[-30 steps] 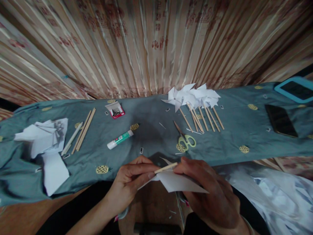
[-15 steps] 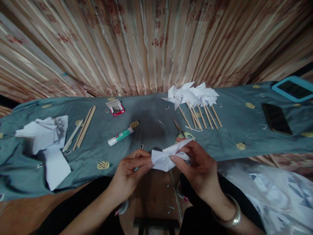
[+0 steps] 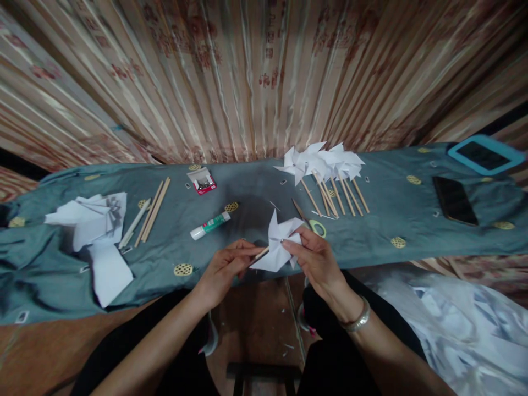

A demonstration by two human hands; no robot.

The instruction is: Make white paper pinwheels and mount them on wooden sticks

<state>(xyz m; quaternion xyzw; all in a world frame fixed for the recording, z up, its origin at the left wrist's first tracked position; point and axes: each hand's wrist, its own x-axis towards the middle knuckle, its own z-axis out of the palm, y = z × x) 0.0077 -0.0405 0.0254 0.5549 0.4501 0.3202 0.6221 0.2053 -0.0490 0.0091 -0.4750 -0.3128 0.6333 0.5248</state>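
A white paper pinwheel [image 3: 279, 242] is held up over the near edge of the teal cloth [image 3: 256, 192]. My right hand [image 3: 315, 257] pinches its folded centre from the right. My left hand [image 3: 226, 268] is closed on the thin wooden stick [image 3: 261, 253] that meets the pinwheel from the left. Green-handled scissors [image 3: 314, 223] lie just behind the pinwheel, partly hidden by it.
Several finished pinwheels on sticks [image 3: 325, 170] lie at the back right. A glue stick [image 3: 210, 226], a red box of pins [image 3: 202, 181], loose sticks [image 3: 152, 212] and white paper sheets [image 3: 93, 231] lie to the left. A dark phone [image 3: 454, 200] and blue-framed tablet [image 3: 484, 155] sit far right.
Both hands rose and moved away from me over the cloth. The flat paper became a folded pinwheel, now turned upright facing me, with the stick showing at its left again.
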